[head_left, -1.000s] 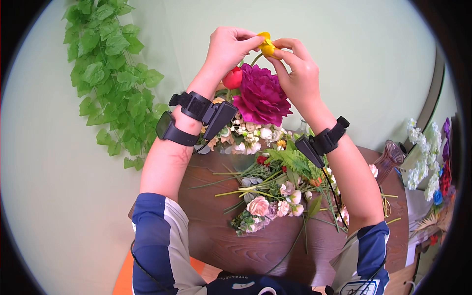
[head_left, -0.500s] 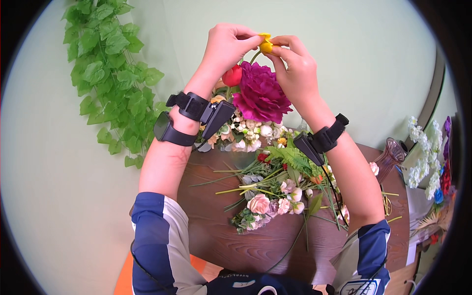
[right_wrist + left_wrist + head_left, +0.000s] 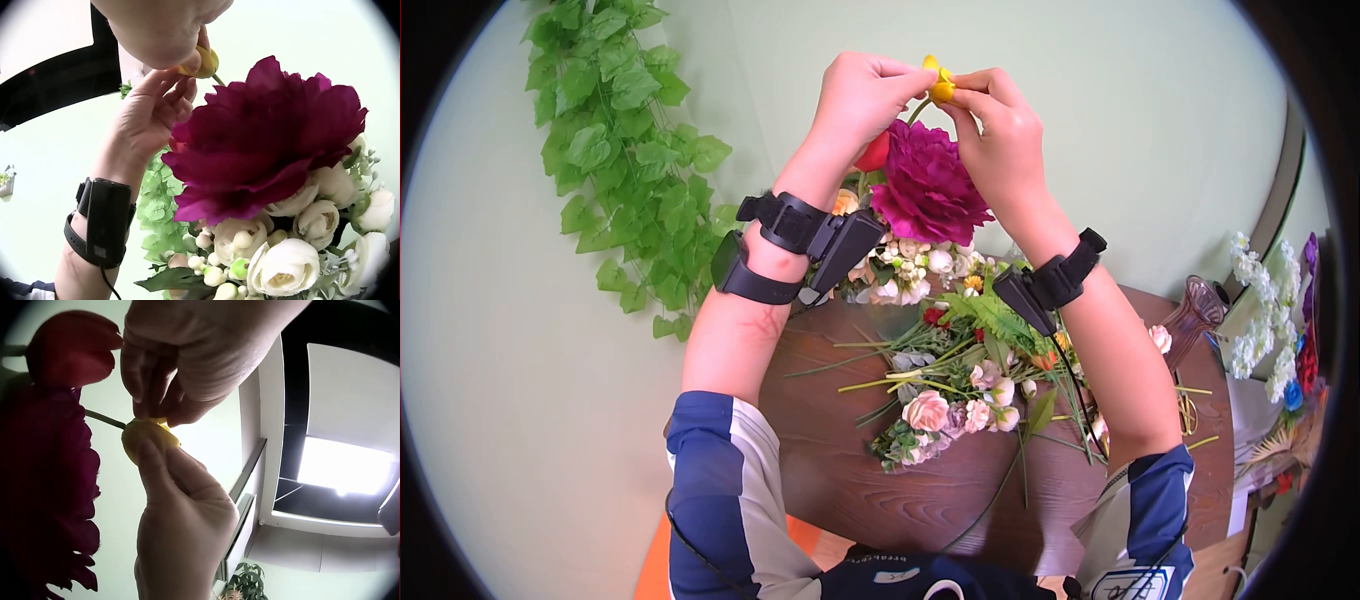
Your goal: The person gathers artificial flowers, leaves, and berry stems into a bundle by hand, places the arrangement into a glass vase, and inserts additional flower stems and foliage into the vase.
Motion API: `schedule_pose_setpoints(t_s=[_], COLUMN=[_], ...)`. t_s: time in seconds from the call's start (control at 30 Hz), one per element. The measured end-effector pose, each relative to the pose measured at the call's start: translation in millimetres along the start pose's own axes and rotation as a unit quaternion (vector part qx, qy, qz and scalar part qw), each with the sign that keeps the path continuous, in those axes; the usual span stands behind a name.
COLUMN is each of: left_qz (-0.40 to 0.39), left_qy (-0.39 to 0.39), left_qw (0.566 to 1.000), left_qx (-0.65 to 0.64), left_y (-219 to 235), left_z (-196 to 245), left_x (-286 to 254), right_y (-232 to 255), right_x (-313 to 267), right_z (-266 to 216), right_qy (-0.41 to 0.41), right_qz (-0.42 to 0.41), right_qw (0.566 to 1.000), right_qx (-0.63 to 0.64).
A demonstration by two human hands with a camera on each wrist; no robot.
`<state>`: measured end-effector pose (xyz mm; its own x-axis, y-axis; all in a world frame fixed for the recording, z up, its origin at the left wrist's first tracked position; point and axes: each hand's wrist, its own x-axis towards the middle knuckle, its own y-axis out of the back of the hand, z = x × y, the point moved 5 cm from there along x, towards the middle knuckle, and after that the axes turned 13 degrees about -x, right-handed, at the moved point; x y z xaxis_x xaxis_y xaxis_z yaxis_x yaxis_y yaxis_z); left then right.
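High above the bouquet, both hands meet at a yellow tulip (image 3: 942, 88) on a curved green stem. My left hand (image 3: 862, 98) pinches one of its petals between thumb and fingers. From the other side, my right hand (image 3: 1004, 145) pinches the flower head, its thumb pressed against the yellow petals in the left wrist view. Just below is a large magenta peony (image 3: 930, 185). A red tulip (image 3: 72, 350) stands beside the peony, partly hidden behind the left wrist in the head view. White roses (image 3: 284, 265) and pale berries fill the bouquet underneath.
Cut stems and loose flowers, among them a pink rose (image 3: 926, 411), lie on the brown wooden table (image 3: 840, 470). A glass vase (image 3: 1197, 308) stands at the right, near white blossom sprays (image 3: 1250, 320). Green ivy (image 3: 630, 150) hangs on the left wall.
The right hand has shifted slightly up and left. A yellow petal by the left fingertips now sticks up further to the left. More of the red tulip is covered.
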<state>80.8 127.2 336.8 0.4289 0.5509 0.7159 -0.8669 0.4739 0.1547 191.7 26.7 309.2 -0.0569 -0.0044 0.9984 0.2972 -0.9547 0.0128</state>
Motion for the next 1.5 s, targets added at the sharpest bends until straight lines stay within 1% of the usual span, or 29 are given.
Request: schedule_pose_setpoints(t_s=[0.07, 0.1, 0.17, 0.27, 0.3, 0.37, 0.4, 0.47, 0.53, 0.57, 0.67, 0.8, 0.87, 0.9, 0.97, 1.0, 1.07, 1.2, 1.27, 1.4, 1.47, 1.5], left_qz=[0.035, 0.035, 0.069, 0.082, 0.081, 0.057, 0.057, 0.038, 0.036, 0.033, 0.021, 0.019, 0.021, 0.022, 0.044, 0.044, 0.049, 0.047, 0.023, -0.001, -0.004, -0.004], left_qy=[-0.008, -0.007, -0.004, -0.018, -0.017, -0.046, -0.046, -0.042, -0.048, -0.052, -0.062, -0.08, -0.108, -0.108, -0.152, -0.152, -0.183, -0.174, -0.188, -0.183, -0.128, -0.128], left_qw=[0.999, 0.999, 0.993, 0.992, 0.992, 0.997, 0.997, 0.997, 0.996, 0.994, 0.994, 0.991, 0.987, 0.987, 0.98, 0.98, 0.973, 0.972, 0.971, 0.968, 0.984, 0.983], left_qx=[0.011, 0.012, 0.095, 0.094, 0.094, 0.029, 0.029, 0.05, 0.071, 0.091, 0.085, 0.103, 0.114, 0.114, 0.123, 0.123, 0.13, 0.148, 0.144, 0.174, 0.128, 0.128], left_y=[0, -3, -8, -12, -10, -5, -1, 0, -1, -1, -2, -2, -4, -6, -9, -10, -12, -14, -15, -14, -12, -10], left_z=[0, -1, 12, 16, 11, 5, 1, 2, 7, 9, 10, 14, 16, 16, 20, 20, 22, 19, 17, 18, 16, 15], left_x=[-2, -5, -17, -23, -20, -11, -8, -7, -7, -8, -7, -6, -7, -8, -12, -12, -13, -13, -11, -12, -13, -12], right_y=[0, 1, 1, 3, 3, 2, 2, 1, 1, 2, 2, 3, 3, 3, 3, 3, 4, 4, 4, 3, 4, 6], right_x=[-1, -1, -1, -1, -1, 0, 0, -1, -1, -1, -2, -1, 0, 0, 0, 0, 1, -1, -2, -4, -4, -4], right_z=[-2, -3, -5, -4, -4, -3, -1, 3, 3, 4, 5, 4, 4, 4, 3, 3, 3, 5, 6, 9, 9, 9], right_qy=[0.001, -0.002, -0.006, -0.011, -0.005, 0.002, -0.001, -0.003, 0.026, 0.027, 0.015, 0.027, 0.035, 0.035, 0.036, 0.037, 0.037, 0.033, 0.027, 0.026, 0.025, 0.029], right_qz=[0.008, 0.016, 0.026, 0.035, 0.029, 0.023, 0.021, 0.019, 0.027, 0.027, 0.024, 0.018, 0.014, 0.013, 0.013, 0.013, 0.013, 0.014, 0.015, 0.006, 0.005, 0.009], right_qw=[1.0, 1.0, 1.0, 0.999, 1.0, 1.0, 1.0, 0.999, 0.999, 0.999, 0.999, 0.999, 0.999, 0.999, 0.999, 0.999, 0.999, 0.999, 0.999, 0.999, 0.999, 0.999], right_qx=[0.004, 0.002, -0.001, 0.001, -0.002, -0.004, 0.011, 0.025, 0.013, 0.013, 0.033, 0.032, 0.031, 0.028, 0.025, 0.022, 0.019, 0.019, 0.027, 0.019, 0.019, 0.018])
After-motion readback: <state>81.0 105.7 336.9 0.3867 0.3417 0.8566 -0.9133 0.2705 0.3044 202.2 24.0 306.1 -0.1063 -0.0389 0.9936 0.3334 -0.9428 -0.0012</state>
